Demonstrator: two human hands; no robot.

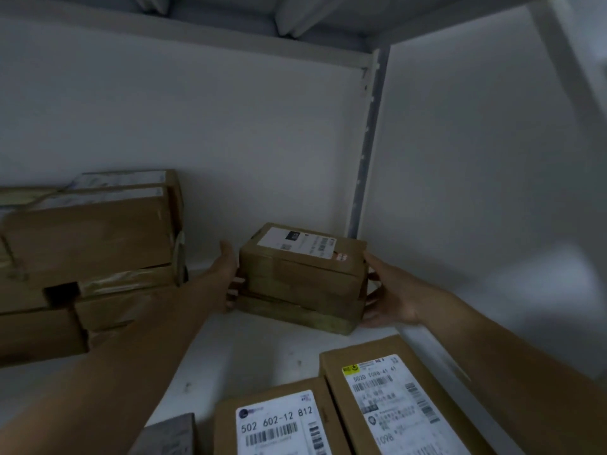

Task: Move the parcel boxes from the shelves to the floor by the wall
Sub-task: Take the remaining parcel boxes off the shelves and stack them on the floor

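Two hands clamp the parcel box (303, 274), left hand (230, 279) on one end and right hand (391, 295) on the other, as it sits on the white shelf (262, 353) near the back corner, perhaps atop a flatter box (295, 315).

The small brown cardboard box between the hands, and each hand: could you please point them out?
Small brown cardboard box (305, 280): head view, front face.
Left hand (228, 274): head view, back of hand.
Right hand (392, 293): head view, back of hand.
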